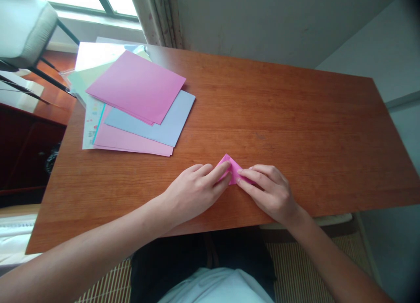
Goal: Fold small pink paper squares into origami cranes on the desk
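Pink paper (234, 172) near overlapping sheets (139, 86).

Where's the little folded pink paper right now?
In the head view, the folded pink paper is a little right of centre, on the near side of the table, with the left hand and right hand touching it.

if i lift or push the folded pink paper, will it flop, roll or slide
The folded paper is probably light, looking small and thin. Its straight, sharp edges suggest folds that may keep some stiffness. Lying low on the smooth-looking table, it would likely slide, not roll.
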A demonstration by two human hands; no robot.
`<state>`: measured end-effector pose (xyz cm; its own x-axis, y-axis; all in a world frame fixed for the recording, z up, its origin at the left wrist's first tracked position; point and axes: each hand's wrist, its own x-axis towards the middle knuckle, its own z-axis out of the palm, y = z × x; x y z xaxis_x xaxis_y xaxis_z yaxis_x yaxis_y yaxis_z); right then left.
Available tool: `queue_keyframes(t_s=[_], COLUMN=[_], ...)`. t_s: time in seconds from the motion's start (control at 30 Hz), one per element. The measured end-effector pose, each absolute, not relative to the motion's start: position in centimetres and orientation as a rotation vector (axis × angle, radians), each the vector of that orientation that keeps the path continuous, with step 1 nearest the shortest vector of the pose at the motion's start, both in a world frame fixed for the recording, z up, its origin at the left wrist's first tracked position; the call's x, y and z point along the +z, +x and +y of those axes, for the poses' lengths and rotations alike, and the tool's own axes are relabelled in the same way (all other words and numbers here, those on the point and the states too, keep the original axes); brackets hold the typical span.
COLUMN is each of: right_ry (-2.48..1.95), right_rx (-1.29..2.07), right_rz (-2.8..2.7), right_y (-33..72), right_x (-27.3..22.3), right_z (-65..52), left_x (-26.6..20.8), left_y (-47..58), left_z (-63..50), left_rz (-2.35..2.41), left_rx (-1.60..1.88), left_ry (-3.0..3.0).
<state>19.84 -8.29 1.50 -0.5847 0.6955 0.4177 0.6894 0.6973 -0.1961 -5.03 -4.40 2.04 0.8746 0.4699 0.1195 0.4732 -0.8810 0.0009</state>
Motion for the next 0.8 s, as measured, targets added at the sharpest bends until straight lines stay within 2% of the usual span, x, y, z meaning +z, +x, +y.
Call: queue_keyframes(t_s=[0.43, 0.53, 0.7, 0.8], right_ry=[-1.037, -1.065, -1.475, -1.627], right_rx=[0.078, 0.237, 0.654, 0.754], right_rz=[-2.429, -2.347, -2.097, -2.123], right_y=[19.8, 19.3, 17.8, 17.3], right_x=[1.2, 1.7, 3.1, 3.8], right_z=[-8.5, -8.0, -4.5, -2.1], left_x=[2.1, 2.2, 2.2, 2.1], left_y=[-4.9, -4.8, -4.9, -5.0], left_z=[-4.4, -4.4, -4.4, -4.4], left_rz=[-0.749, -0.760, -0.745, -0.751], left_rx=[-0.204, -0.185, -0.164, -0.160], left_ry=[-3.017, -3.016, -3.004, -2.982])
